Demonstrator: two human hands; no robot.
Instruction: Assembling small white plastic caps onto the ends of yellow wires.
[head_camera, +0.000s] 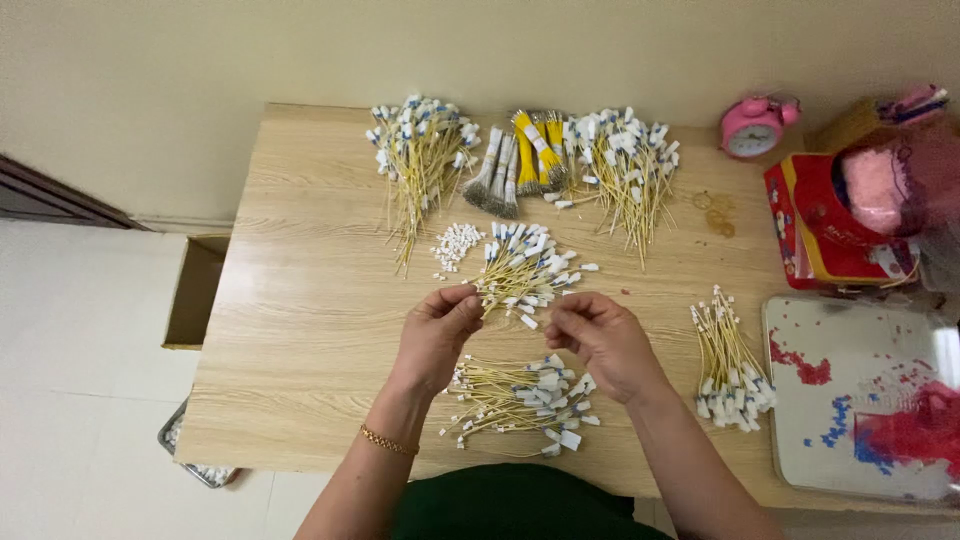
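Note:
My left hand (440, 330) pinches a fan-shaped bundle of thin yellow wires with white and blue plugs (523, 265) above the middle of the wooden table (300, 300). My right hand (600, 335) is closed on one small white plug next to that bundle. Beneath both hands lies another heap of the same wires (520, 400). A small pile of loose white plugs (455, 245) sits just behind my left hand.
More wire heaps lie at the back left (420, 155), back right (625, 165) and right (730, 365). Tied yellow and grey wire bunches (520, 160), a pink alarm clock (752, 127), a red box (830, 225), a white tray (860, 400) and a floor carton (195, 290) surround them.

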